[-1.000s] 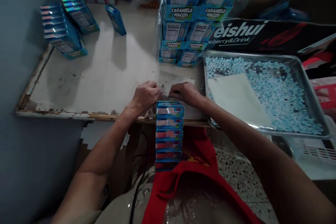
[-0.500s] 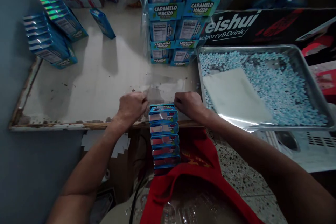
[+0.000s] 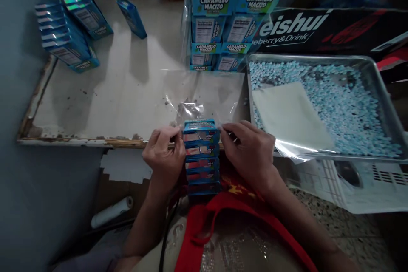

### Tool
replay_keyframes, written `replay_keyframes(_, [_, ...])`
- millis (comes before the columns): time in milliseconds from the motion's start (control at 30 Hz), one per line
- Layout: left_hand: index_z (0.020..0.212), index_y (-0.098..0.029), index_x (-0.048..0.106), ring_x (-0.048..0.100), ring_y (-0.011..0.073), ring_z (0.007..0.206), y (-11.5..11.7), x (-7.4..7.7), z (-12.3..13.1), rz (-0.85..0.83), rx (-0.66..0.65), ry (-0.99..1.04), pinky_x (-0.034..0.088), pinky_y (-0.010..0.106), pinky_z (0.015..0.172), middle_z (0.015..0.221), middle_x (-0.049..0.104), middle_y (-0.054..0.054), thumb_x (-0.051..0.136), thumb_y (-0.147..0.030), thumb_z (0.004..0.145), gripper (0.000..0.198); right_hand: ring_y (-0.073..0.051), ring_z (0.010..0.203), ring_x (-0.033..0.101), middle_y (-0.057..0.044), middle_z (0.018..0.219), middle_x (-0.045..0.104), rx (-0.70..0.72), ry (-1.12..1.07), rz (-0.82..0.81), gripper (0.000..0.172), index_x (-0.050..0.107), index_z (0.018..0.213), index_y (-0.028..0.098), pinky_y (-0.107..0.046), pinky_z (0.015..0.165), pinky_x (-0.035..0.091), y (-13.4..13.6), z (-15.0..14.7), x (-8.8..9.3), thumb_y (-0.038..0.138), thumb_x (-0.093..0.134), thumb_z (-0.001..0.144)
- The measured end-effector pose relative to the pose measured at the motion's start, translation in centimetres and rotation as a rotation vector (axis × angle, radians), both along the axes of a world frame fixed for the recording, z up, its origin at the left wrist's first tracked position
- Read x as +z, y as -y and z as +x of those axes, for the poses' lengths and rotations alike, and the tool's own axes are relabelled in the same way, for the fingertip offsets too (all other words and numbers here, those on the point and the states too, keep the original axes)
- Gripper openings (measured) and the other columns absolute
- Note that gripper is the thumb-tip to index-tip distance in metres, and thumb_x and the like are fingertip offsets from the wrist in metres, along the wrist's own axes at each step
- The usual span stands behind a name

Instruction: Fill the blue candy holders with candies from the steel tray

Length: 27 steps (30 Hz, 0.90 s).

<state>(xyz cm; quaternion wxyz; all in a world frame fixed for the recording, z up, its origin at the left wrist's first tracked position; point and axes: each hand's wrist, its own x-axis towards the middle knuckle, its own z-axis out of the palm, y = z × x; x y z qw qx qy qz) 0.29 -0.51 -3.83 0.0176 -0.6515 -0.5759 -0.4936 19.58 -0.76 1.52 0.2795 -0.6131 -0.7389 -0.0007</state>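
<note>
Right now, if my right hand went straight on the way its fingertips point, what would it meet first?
Your right hand, pinching clear plastic film, would likely first meet the row of blue cardboard boxes just to its left, though depth is unclear.

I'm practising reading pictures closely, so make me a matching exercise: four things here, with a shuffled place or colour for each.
Column one
1. pale sheet
2. apron
3. row of blue boxes
4. single blue box

Column two
A. between the left hand and the right hand
B. standing alone on the table
C. lying in the metal tray
D. red

Right pairs: 1-C, 2-D, 3-A, 4-B
</note>
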Motion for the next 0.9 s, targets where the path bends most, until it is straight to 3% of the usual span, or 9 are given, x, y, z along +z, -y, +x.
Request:
replay_keyframes(167, [0.101, -0.023, 0.075, 0.076, 0.0151, 0.085, 1.0, -2.5, -0.6, 0.144, -0.011, 0.029, 0.062, 0.028, 0.081, 0.093, 0.080, 0.002, 0.073, -0.008, 0.092, 0.018, -0.015, 0.064, 0.074, -0.004, 0.078, 0.080, 0.081, -0.007, 0.199, 0.016, 0.080, 0.093, 0.021, -0.029, 0.057, 0.050, 1.3, 0.2, -2.1, 0.018, 0.067, 0.101])
replay_keyframes(300, [0.105, -0.027, 0.078, 0.077, 0.0183, 0.087, 2.6, -4.2, -1.4, 0.147, -0.042, -0.039, 0.064, 0.034, 0.084, 0.097, 0.080, 0.004, 0.078, -0.013, 0.090, 0.020, -0.014, 0.060, 0.073, -0.001, 0.074, 0.080, 0.140, -0.051, 0.285, 0.015, 0.079, 0.097, 0.024, -0.028, 0.056, 0.053, 2.0, 1.1, -3.8, 0.015, 0.067, 0.101])
replay_keyframes(433, [0.102, -0.027, 0.076, 0.075, 0.0178, 0.085, 2.4, -4.0, -1.5, 0.188, -0.023, -0.010, 0.063, 0.034, 0.082, 0.094, 0.078, 0.003, 0.080, -0.015, 0.090, 0.017, -0.017, 0.071, 0.079, -0.002, 0.087, 0.085, 0.158, -0.061, 0.273, 0.018, 0.078, 0.104, 0.027, -0.030, 0.063, 0.060, 1.8, 1.2, -4.1, 0.013, 0.069, 0.098])
replay_keyframes(600, [0.099, -0.023, 0.068, 0.075, 0.0155, 0.082, 1.3, -3.4, -1.0, 0.201, 0.029, 0.030, 0.061, 0.031, 0.079, 0.092, 0.078, 0.003, 0.076, -0.015, 0.094, 0.012, -0.016, 0.070, 0.079, -0.002, 0.085, 0.085, 0.164, -0.068, 0.320, 0.015, 0.076, 0.103, 0.026, -0.028, 0.064, 0.060, 1.4, 0.3, -3.8, 0.013, 0.071, 0.097])
replay_keyframes(767, [0.093, -0.022, 0.063, 0.076, 0.0175, 0.081, 2.6, -5.1, -1.9, 0.134, 0.136, 0.047, 0.063, 0.034, 0.078, 0.086, 0.076, 0.004, 0.070, -0.030, 0.100, 0.013, -0.017, 0.074, 0.080, -0.003, 0.092, 0.086, 0.292, -0.021, 0.314, 0.020, 0.074, 0.111, 0.026, -0.030, 0.067, 0.060, 2.0, 0.2, -3.6, 0.013, 0.074, 0.095])
replay_keyframes(900, [0.093, -0.024, 0.064, 0.077, 0.0178, 0.081, 4.2, -6.6, -3.1, 0.119, 0.078, -0.050, 0.064, 0.033, 0.076, 0.087, 0.078, 0.005, 0.073, -0.025, 0.097, 0.010, -0.016, 0.074, 0.080, 0.000, 0.090, 0.086, 0.295, -0.079, 0.295, 0.022, 0.072, 0.109, 0.029, -0.030, 0.068, 0.060, 1.5, 0.2, -4.6, 0.012, 0.070, 0.096])
